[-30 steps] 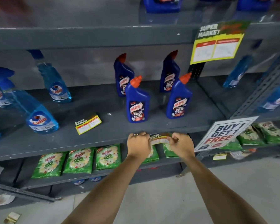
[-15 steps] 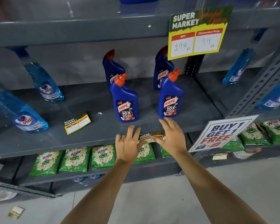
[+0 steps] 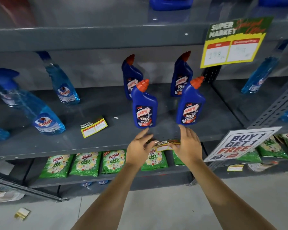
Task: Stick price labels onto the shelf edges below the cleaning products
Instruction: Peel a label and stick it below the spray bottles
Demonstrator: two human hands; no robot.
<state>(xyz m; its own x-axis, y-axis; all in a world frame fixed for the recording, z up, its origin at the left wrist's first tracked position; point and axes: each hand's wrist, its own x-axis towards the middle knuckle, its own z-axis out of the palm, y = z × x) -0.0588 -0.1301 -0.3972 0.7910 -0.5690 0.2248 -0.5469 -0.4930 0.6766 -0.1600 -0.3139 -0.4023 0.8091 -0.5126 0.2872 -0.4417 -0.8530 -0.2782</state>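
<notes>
Our left hand (image 3: 138, 149) and right hand (image 3: 188, 146) have gone from pinched fists to spread, flat fingers, thumbs touching the price label (image 3: 167, 144) on the shelf edge (image 3: 73, 149) at six o'clock of the two front Harpic bottles (image 3: 144, 106). We judge it stuck, being smoothed. Thin glossy paper on matte grey steel.

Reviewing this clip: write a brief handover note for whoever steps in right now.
Left hand and right hand: both open, fingers spread, flanking the price label on the shelf edge below the Harpic bottles. That label looks stuck on. One loose label lies on the shelf beside the Colin spray bottles. Left: fix it to the edge below them.
</notes>
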